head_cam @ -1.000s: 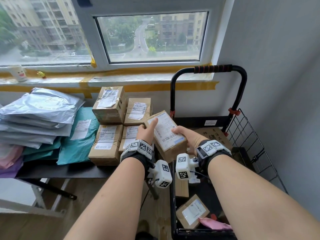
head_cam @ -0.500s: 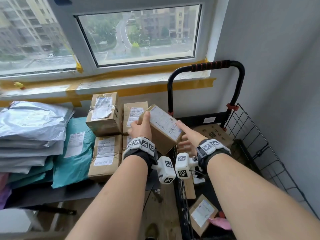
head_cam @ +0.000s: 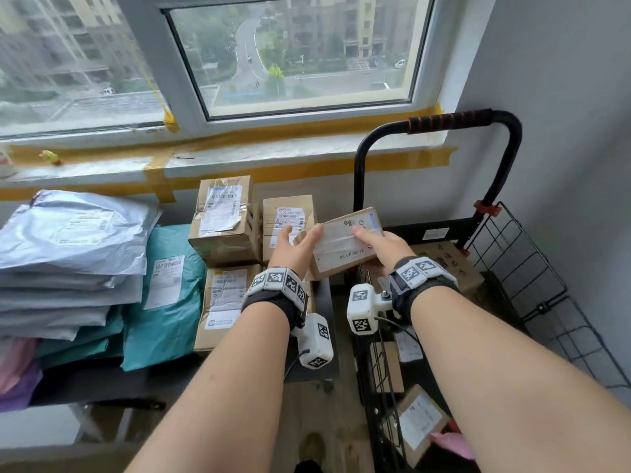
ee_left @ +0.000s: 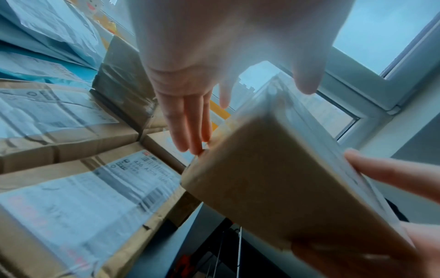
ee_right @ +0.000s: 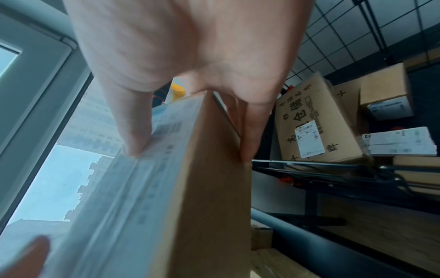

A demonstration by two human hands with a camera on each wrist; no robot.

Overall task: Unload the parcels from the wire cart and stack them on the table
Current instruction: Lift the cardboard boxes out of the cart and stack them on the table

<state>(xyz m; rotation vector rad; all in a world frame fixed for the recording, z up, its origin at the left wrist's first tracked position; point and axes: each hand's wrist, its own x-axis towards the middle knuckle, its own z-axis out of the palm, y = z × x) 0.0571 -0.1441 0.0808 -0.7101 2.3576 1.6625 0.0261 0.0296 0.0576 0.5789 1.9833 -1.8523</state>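
Below the window (head_cam: 290,52), at frame centre, a box (head_cam: 345,245) hangs between table (head_cam: 102,380) and cart (head_cam: 532,268); the right hand (head_cam: 382,245) pinches it, the left hand (head_cam: 293,250) touches it, fingers straight.

Box (head_cam: 345,245) label print blurred, unreadable. Right hand (head_cam: 382,245) fingers under box hidden. Cart (head_cam: 532,268) floor mostly hidden by forearms. Mailer pile (head_cam: 61,261) cut off at left edge.

Matt cardboard parcel (head_cam: 345,242), glossy paper label (head_cam: 343,245)
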